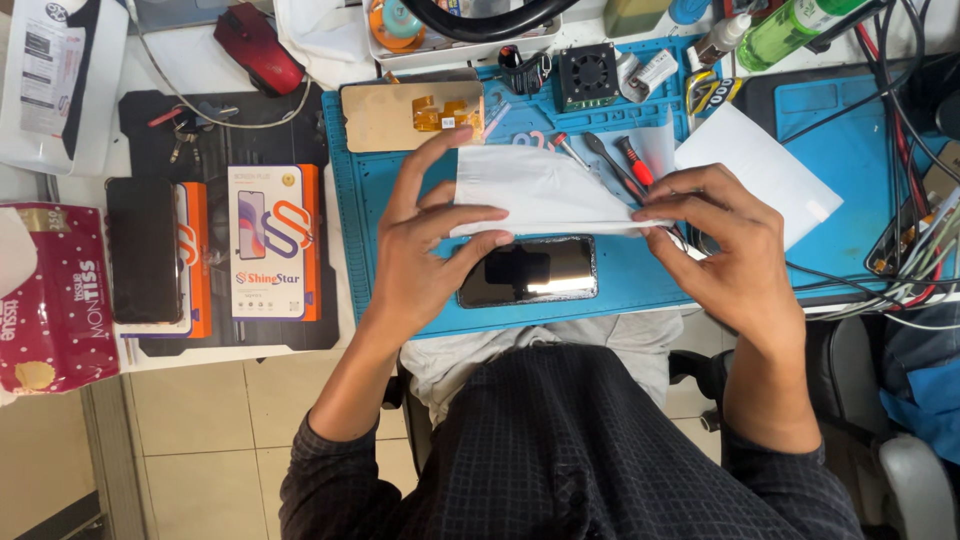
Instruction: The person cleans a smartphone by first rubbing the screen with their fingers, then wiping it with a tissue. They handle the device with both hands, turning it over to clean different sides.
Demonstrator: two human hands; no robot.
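My left hand [432,240] and my right hand [722,240] both pinch a white sheet of film or paper [535,190], stretched flat between them just above a black phone [528,271]. The phone lies face up on the blue work mat [400,190] at the near edge of the bench, its glossy screen reflecting light. My left thumb and fingers grip the sheet's left end, my right fingertips its narrow right tip.
A gold-backed display panel [410,115] lies at the mat's far left. Screwdrivers [630,160] and a white paper [760,170] lie to the right. Two orange-and-white boxes [272,240], a dark phone [143,250], a tissue pack [55,300], a red mouse [258,48] and cables [920,270] surround the mat.
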